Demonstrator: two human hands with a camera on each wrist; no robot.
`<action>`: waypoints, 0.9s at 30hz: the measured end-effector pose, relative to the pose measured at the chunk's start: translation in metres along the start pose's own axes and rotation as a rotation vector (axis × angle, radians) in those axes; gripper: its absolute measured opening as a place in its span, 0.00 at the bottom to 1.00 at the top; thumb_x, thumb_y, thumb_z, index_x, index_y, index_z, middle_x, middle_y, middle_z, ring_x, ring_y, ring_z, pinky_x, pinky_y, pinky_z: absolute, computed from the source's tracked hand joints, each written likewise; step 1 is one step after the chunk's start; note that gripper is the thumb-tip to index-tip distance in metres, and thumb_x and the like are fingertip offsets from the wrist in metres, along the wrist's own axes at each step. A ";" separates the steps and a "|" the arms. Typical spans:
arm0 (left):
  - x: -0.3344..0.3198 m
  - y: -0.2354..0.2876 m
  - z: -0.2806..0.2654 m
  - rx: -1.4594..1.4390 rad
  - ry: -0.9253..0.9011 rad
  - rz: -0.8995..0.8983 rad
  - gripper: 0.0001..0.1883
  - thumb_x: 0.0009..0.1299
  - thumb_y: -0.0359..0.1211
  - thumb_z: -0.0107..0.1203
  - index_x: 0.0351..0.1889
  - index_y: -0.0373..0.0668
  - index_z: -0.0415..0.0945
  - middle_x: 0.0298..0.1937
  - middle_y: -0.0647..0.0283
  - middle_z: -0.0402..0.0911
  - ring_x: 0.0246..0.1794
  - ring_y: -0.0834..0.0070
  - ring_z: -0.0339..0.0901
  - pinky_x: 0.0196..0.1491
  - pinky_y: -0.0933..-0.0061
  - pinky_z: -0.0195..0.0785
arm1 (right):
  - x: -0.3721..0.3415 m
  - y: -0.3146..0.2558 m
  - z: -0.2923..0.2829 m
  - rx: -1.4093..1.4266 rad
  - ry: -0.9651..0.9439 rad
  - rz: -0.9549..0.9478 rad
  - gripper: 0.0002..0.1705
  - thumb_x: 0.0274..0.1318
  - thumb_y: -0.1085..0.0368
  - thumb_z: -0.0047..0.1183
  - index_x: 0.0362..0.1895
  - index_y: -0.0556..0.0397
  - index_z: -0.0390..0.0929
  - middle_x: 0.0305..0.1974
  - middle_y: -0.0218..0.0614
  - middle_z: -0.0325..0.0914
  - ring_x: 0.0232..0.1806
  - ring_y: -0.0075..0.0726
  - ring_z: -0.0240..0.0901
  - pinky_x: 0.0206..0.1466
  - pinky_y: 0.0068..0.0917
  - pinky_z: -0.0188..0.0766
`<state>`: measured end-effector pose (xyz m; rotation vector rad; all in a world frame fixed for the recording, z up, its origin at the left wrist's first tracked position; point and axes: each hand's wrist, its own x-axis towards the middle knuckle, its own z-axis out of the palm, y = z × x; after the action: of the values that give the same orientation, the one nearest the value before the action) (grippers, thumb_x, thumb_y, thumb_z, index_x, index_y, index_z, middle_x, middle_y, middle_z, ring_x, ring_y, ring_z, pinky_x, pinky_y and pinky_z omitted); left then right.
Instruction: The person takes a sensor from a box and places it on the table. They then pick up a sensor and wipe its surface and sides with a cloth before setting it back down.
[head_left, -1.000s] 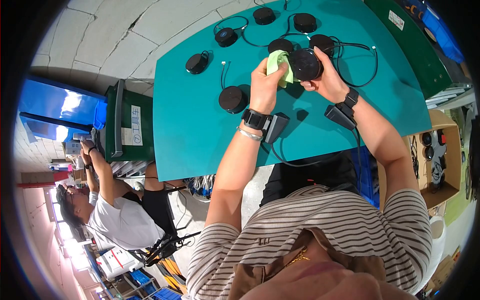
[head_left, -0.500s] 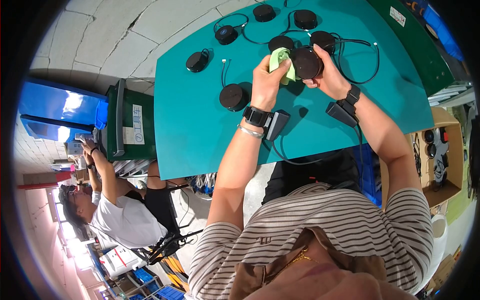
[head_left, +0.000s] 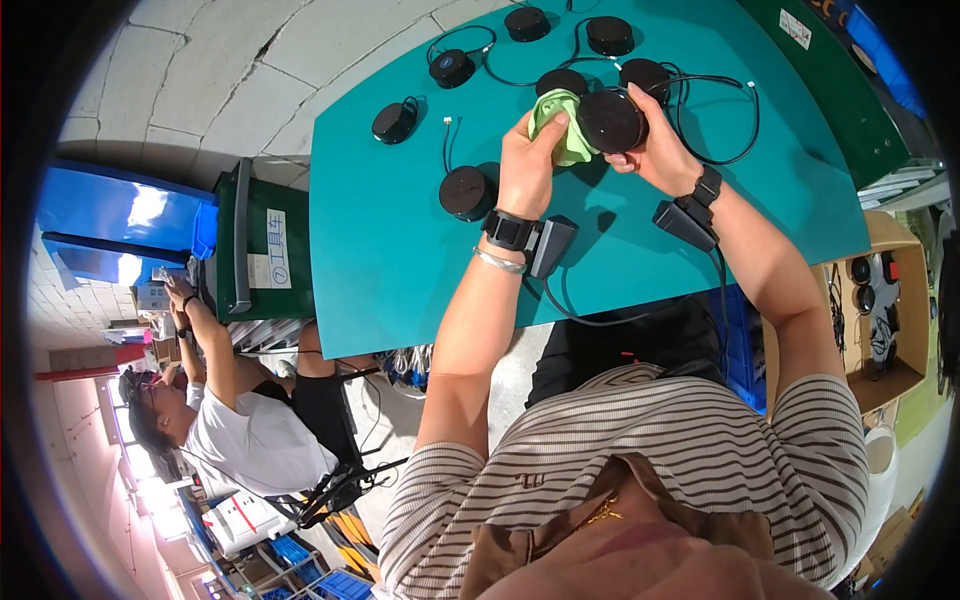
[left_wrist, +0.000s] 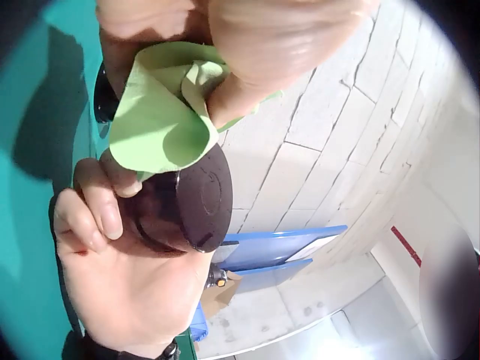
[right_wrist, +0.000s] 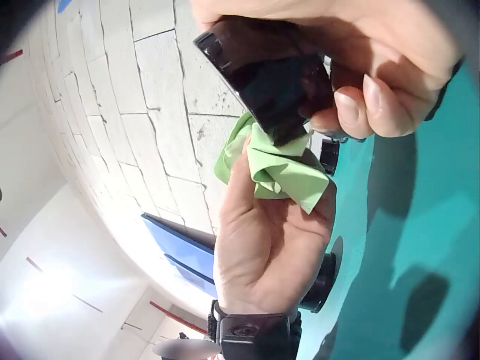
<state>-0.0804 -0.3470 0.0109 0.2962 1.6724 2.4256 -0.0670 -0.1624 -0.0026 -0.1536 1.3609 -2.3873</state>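
A round, flat, glossy black puck-shaped device (head_left: 612,122) is held above the table in my right hand (head_left: 662,155). In the right wrist view the thumb side of that hand lies behind the device (right_wrist: 274,82), with fingers curled round its edge. My left hand (head_left: 527,172) pinches a crumpled light-green cloth (head_left: 572,140) between thumb and fingers. The cloth (left_wrist: 157,124) lies against the rim of the device (left_wrist: 204,199) in the left wrist view, covering part of it. Both wrists carry black straps with camera units.
Several similar black devices stand on the teal table (head_left: 400,240), one (head_left: 466,193) left of my left hand. Black cables (head_left: 720,162) with white connectors trail among those at the back. An open cardboard box (head_left: 900,350) stands at the right. Another person (head_left: 250,440) sits at the left.
My left hand and the cloth have shifted slightly left, and the cloth hangs more spread out. The device has tilted a little in my right hand, its face catching light differently.
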 end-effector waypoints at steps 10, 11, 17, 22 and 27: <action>0.002 -0.003 -0.002 0.090 0.000 0.080 0.15 0.66 0.28 0.62 0.49 0.36 0.76 0.40 0.66 0.81 0.38 0.83 0.77 0.40 0.79 0.72 | -0.002 0.000 0.005 -0.052 0.017 -0.009 0.33 0.67 0.33 0.25 0.36 0.45 0.73 0.22 0.24 0.65 0.23 0.22 0.56 0.27 0.23 0.50; 0.002 -0.003 -0.002 0.089 0.001 0.080 0.15 0.66 0.28 0.62 0.49 0.36 0.76 0.40 0.66 0.81 0.38 0.83 0.77 0.40 0.79 0.72 | -0.002 0.000 0.005 -0.057 0.034 -0.007 0.33 0.67 0.33 0.25 0.36 0.45 0.72 0.22 0.24 0.65 0.23 0.22 0.56 0.27 0.23 0.50; 0.000 -0.003 0.000 0.183 0.019 0.119 0.14 0.65 0.28 0.63 0.48 0.35 0.78 0.39 0.65 0.82 0.36 0.83 0.77 0.38 0.79 0.72 | 0.000 0.002 0.002 -0.095 -0.003 -0.031 0.33 0.67 0.33 0.25 0.36 0.45 0.71 0.22 0.24 0.64 0.23 0.22 0.56 0.26 0.22 0.50; 0.001 -0.001 -0.001 0.128 0.018 0.070 0.14 0.66 0.27 0.62 0.49 0.35 0.77 0.40 0.65 0.82 0.37 0.82 0.77 0.39 0.79 0.73 | -0.001 0.001 0.003 -0.066 0.009 -0.011 0.33 0.67 0.33 0.26 0.36 0.45 0.71 0.22 0.24 0.65 0.22 0.22 0.56 0.26 0.22 0.50; 0.002 -0.002 -0.002 0.177 -0.007 0.103 0.15 0.66 0.28 0.62 0.49 0.34 0.75 0.40 0.65 0.81 0.37 0.82 0.77 0.40 0.79 0.73 | 0.001 0.003 -0.001 -0.079 -0.011 -0.014 0.33 0.67 0.33 0.26 0.36 0.45 0.72 0.22 0.24 0.65 0.22 0.22 0.56 0.26 0.22 0.50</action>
<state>-0.0831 -0.3472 0.0085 0.4251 1.9170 2.3466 -0.0672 -0.1630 -0.0057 -0.1987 1.4540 -2.3418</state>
